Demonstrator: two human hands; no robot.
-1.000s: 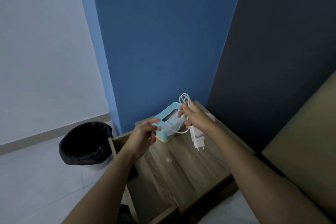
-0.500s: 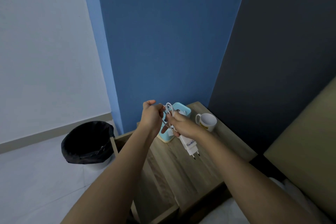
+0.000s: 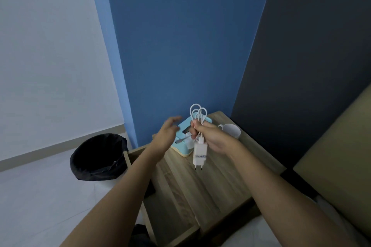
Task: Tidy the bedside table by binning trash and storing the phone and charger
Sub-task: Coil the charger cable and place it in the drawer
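Nearest us, the open drawer [image 3: 170,224] on the bedside table's [image 3: 220,190] left side; something dark lies inside under our left forearm, can't tell whether it's the phone.

Change since half a second ago: our left hand [image 3: 165,136] has let go of the cable. It was pinched up against the right hand on the loops; now it's apart, fingers spread, holding nothing, blurred mid-move. A second ago it was feeding a slack run of cable; that slack is gone. Our right hand [image 3: 210,136] is closed around the gathered cable [image 3: 197,114], loops standing above the fist, and the charger [image 3: 199,153] plug hangs below it, prongs down, above the tabletop and in front of the tissue box [image 3: 186,134]. One short tail with a connector sticks out left of the fist.

Our read: coiling is basically done, charger is bundled in one hand and ready to go into the drawer. Left hand is free to steady the drawer.

Counts, near to far:
- drawers open: 1
- hands: 2
- chargers: 1, with 1 cable, about three loops showing
- tissue boxes: 1
- mugs: 1, white mug [image 3: 230,130] behind the right hand
- bins: 1, black-lined bin [image 3: 98,156] on the floor left of the table
- loose trash on the tabletop: none visible
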